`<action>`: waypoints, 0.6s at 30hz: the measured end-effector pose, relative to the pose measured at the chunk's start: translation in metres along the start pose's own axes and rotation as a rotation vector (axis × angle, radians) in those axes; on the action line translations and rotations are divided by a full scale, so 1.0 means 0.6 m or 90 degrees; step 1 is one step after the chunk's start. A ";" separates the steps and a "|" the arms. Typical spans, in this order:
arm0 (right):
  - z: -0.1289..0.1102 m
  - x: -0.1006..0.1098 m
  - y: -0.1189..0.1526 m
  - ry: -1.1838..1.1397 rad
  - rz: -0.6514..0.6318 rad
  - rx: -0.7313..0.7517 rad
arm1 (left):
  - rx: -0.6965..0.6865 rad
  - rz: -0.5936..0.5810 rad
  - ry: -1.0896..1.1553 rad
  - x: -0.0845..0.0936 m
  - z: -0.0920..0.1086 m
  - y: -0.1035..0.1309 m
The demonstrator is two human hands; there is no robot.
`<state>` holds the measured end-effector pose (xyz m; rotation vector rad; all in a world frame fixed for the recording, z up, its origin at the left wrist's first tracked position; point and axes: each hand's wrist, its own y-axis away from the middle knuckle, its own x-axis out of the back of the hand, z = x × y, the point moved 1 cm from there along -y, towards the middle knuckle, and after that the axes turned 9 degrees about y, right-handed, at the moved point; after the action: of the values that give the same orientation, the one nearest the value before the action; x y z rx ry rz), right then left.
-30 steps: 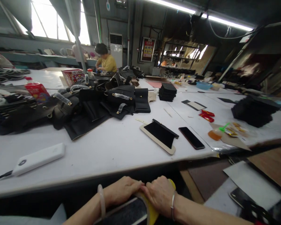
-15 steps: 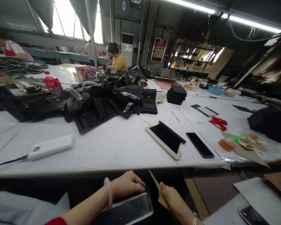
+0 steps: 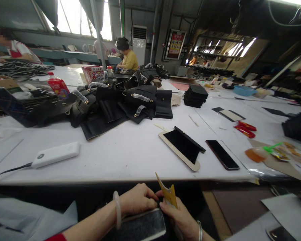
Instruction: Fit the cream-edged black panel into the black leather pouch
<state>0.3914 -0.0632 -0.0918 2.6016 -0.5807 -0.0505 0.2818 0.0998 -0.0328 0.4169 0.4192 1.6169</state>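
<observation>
Panel, dark-faced with a pale edge, sits below the desk's near edge, in my lap. My left hand is curled over its top edge; my right hand pinches a yellow scraper at its corner. Risk: unsupported panel could tilt and slip, or the scraper could skid onto my left fingers.

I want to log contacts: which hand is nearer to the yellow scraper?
Right. The right hand holds the yellow scraper upright; the left hand is just beside it, gripping the dark panel.
</observation>
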 end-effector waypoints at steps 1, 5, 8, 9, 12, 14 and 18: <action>-0.002 0.000 0.000 0.015 -0.001 0.015 | 0.002 -0.001 -0.006 -0.002 0.001 0.000; -0.023 0.003 0.000 0.073 -0.009 0.071 | -0.016 0.010 -0.045 -0.008 0.011 0.004; -0.035 0.001 -0.004 0.088 -0.040 0.075 | -0.027 0.009 -0.061 -0.009 0.014 0.006; -0.037 0.000 -0.007 0.089 -0.059 0.064 | -0.027 0.008 -0.062 -0.008 0.013 0.008; -0.041 -0.001 -0.016 0.102 -0.103 0.040 | -0.035 -0.003 -0.059 0.004 0.007 0.018; -0.044 -0.001 -0.021 0.122 -0.106 0.052 | -0.050 -0.004 -0.060 0.021 0.002 0.035; -0.050 0.002 -0.023 0.157 -0.093 0.085 | -0.060 0.058 -0.074 0.068 -0.010 0.093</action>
<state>0.4021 -0.0396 -0.0716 2.7194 -0.3147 0.2663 0.2276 0.1357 -0.0092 0.4614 0.2387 1.6847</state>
